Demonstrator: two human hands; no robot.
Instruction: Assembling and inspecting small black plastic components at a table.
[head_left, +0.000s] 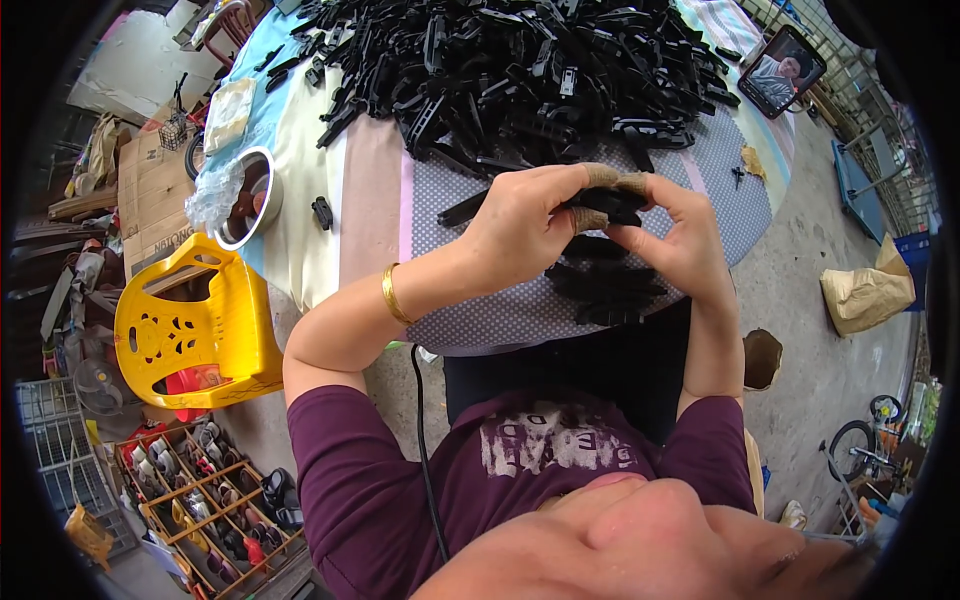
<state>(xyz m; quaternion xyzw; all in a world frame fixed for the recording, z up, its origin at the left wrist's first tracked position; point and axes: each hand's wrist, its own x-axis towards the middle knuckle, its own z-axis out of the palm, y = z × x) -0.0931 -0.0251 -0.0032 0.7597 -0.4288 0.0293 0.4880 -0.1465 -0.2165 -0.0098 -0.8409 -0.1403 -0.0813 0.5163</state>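
Both hands meet above the near part of the table, fingers curled round a small black plastic part point(622, 203). My left hand point(525, 222) grips it from the left and my right hand point(682, 238) from the right. Tan coverings wrap several fingertips, which hide much of the part. Just below the hands, a stack of similar black plastic parts point(605, 290) lies near the table edge. Beyond them spreads a large heap of black plastic parts point(520, 75). One loose black part point(322, 213) rests by itself to the left.
A patterned cloth covers the table point(375, 190). At its left edge stands a white bowl point(278, 195) beside crumpled clear plastic point(213, 190). A phone point(782, 72) is propped at the far right. A yellow plastic chair point(245, 320) stands left; a paper bag point(868, 292) sits on the floor at right.
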